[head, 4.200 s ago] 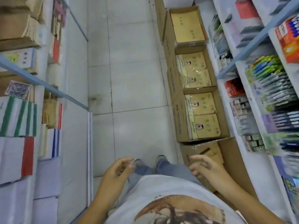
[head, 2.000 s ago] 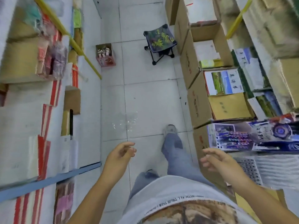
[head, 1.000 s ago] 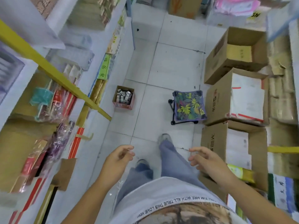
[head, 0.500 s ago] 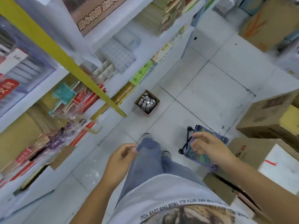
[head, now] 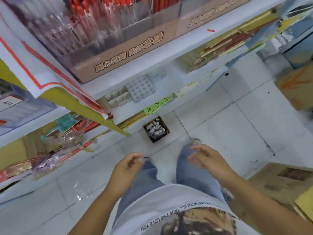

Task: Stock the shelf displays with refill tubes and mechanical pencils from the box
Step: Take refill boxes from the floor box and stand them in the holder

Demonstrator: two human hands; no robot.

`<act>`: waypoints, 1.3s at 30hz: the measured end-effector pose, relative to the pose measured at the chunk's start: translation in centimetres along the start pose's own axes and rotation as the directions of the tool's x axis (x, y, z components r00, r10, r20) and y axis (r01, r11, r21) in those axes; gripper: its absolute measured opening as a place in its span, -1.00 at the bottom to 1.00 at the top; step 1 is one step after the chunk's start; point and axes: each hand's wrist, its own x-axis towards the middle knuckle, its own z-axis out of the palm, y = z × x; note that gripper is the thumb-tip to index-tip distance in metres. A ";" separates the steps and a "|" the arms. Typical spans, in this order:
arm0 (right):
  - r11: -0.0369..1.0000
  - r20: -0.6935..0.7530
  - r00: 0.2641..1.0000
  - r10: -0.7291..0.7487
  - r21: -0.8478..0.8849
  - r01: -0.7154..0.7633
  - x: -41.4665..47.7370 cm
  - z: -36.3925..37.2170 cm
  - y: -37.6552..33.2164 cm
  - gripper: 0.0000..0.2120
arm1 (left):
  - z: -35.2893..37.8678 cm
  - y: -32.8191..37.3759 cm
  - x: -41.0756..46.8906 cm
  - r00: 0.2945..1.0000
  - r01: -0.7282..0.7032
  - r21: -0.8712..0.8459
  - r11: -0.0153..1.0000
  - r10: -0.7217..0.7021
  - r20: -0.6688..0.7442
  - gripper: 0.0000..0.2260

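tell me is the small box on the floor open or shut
Open. The box has no lid or flaps over its top, and small grey packs show inside it from above.

Green shelf tag [head: 156,103] reads 26; shirt [head: 152,202] reads "LOVE YOU".

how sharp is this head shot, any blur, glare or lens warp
Head view: motion blur smears the pens in the top display and the far right of the shelf; the small floor box is clearer; the wide-angle lens bows the shelf's edge; a glint shows on the plastic wrap on the floor; lighting is even.
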 end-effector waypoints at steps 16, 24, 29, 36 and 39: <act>0.823 0.415 0.906 0.083 -0.541 0.173 24.8 -7.4 -4.1 -0.78 | 16.7 -3.6 9.6 0.884 0.255 -0.438 0.862 -0.392 -0.256 -0.80; 0.800 0.373 0.926 0.055 -0.571 0.183 38.1 1.0 8.0 -0.80 | 17.4 -16.8 22.5 0.864 0.332 -0.411 0.849 -0.449 -0.230 -0.83; 0.791 0.352 0.936 0.002 -0.573 0.214 48.3 6.1 16.2 -0.81 | 18.3 -26.4 32.6 0.881 0.296 -0.329 0.896 -0.390 -0.269 -0.89; 0.693 0.418 0.884 -0.207 -0.575 0.435 61.3 12.5 23.2 -0.54 | 20.7 -36.5 45.3 0.898 0.141 -0.272 0.952 -0.239 -0.370 -0.58; 0.583 0.419 0.857 -0.301 -0.630 0.513 64.3 14.7 25.6 -0.26 | 21.1 -39.0 47.7 0.902 0.030 -0.267 0.963 -0.141 -0.409 -0.65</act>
